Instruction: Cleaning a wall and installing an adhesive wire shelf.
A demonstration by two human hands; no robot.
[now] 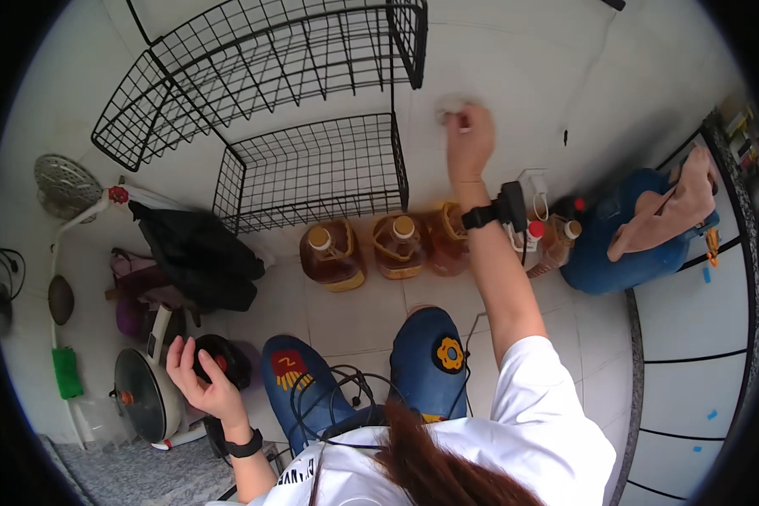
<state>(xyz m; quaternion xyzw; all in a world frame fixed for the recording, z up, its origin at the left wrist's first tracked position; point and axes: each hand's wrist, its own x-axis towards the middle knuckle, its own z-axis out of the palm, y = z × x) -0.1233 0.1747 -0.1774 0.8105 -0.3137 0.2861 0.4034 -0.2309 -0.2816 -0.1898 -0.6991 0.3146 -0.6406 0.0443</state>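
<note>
My right hand (471, 139) reaches forward to the white wall, its fingers closed on a small pale wad (452, 106). The wad rests on or just off the wall and is smeared by motion, so I cannot make out its kind. Right of the black wire basket rack (320, 169), that arm passes over the bottles on the floor. At the lower left my left hand (204, 384) is raised with its fingers apart and nothing in it. It hangs near a lidded pan (148, 396).
Large bottles of amber liquid (333, 253) stand along the wall. Right of them are smaller bottles (555, 244), a wall socket with a plug (533, 181) and a blue gas cylinder (624, 244) with a pink cloth (670, 207). A black bag (198, 253) hangs at left.
</note>
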